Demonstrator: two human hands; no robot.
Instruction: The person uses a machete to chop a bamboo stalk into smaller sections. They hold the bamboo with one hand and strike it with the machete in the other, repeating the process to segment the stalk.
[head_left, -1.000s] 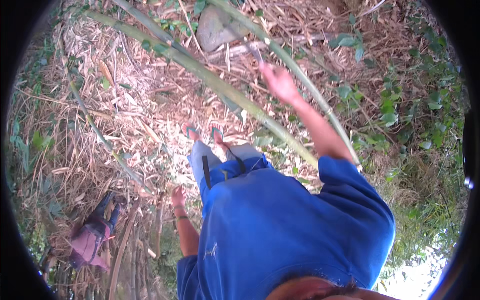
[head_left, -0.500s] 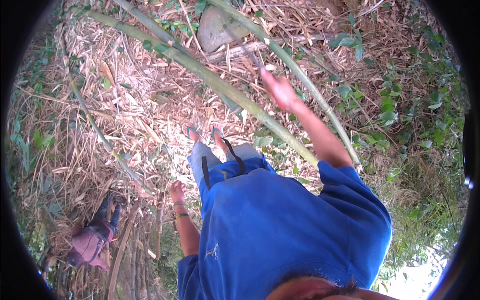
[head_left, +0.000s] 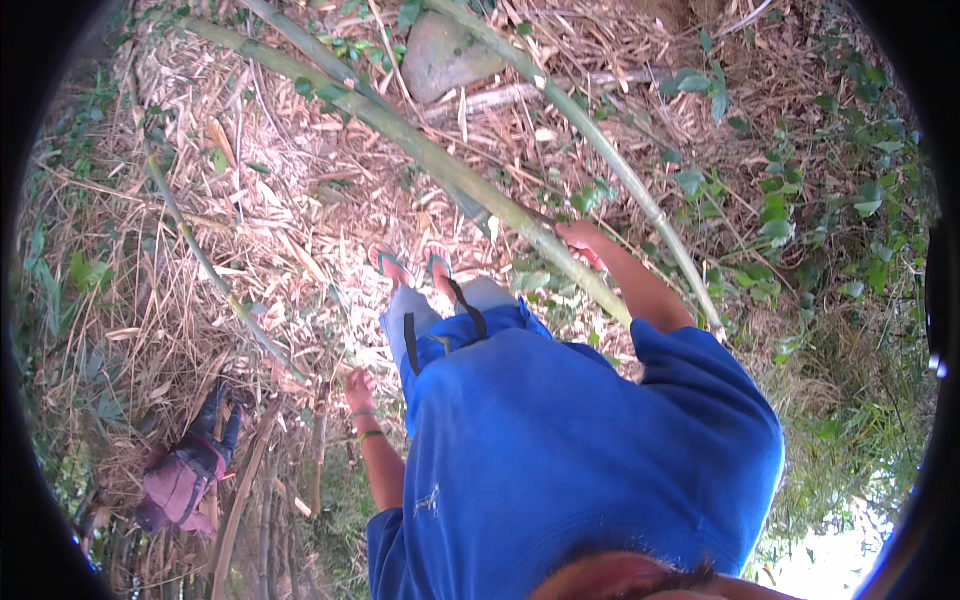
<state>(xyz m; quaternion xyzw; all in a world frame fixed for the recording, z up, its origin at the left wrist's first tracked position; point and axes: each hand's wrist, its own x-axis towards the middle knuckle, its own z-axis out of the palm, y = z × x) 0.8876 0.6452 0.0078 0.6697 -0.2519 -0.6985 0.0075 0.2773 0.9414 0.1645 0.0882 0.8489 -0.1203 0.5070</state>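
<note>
The right hand (head_left: 582,240) has come down onto the thick green bamboo stalk (head_left: 440,165), fingers wrapped on it; the left hand (head_left: 358,385) hangs loose, holding nothing

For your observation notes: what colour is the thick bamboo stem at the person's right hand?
Green, mottled pale; bamboo stem, head view.

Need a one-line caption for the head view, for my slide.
Right hand grips a long green bamboo pole over dry leaf litter; left hand hangs free.
</note>
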